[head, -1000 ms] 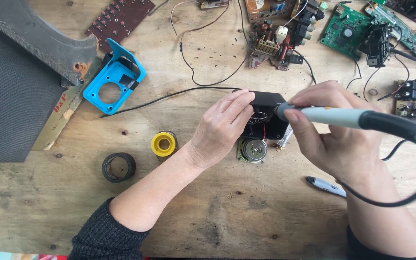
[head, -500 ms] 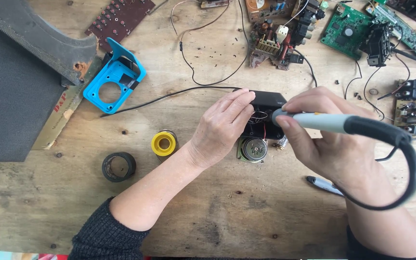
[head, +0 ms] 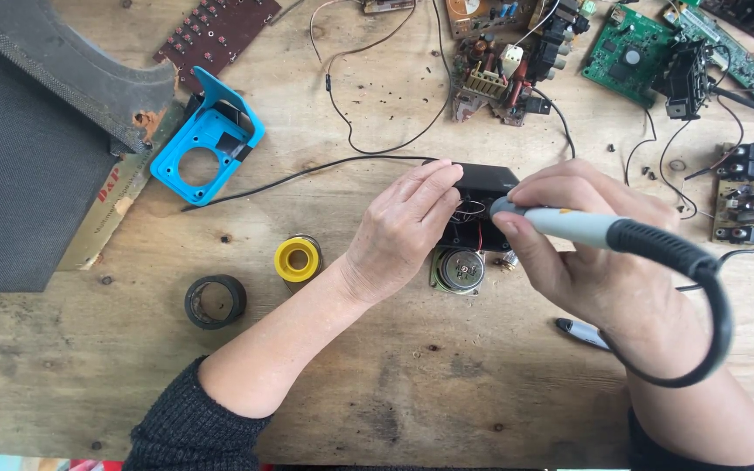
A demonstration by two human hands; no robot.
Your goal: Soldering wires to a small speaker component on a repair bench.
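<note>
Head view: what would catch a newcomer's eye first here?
At centre, the right hand holds a grey, black-handled soldering iron against a small black box, steadied by the left hand. A bright blue plastic frame lies upper left; green and brown circuit boards crowd the top edge.

An electronics repair workbench: a worn wooden table (head: 377,401) strewn with circuit boards (head: 626,57), wires and a soldering iron (head: 604,231).

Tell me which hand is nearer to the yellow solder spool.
Left. The left hand rests on the black box just right of the yellow solder spool, its wrist passing close beside it. The right hand, gripping the soldering iron, is farther right, beyond the round speaker.
</note>
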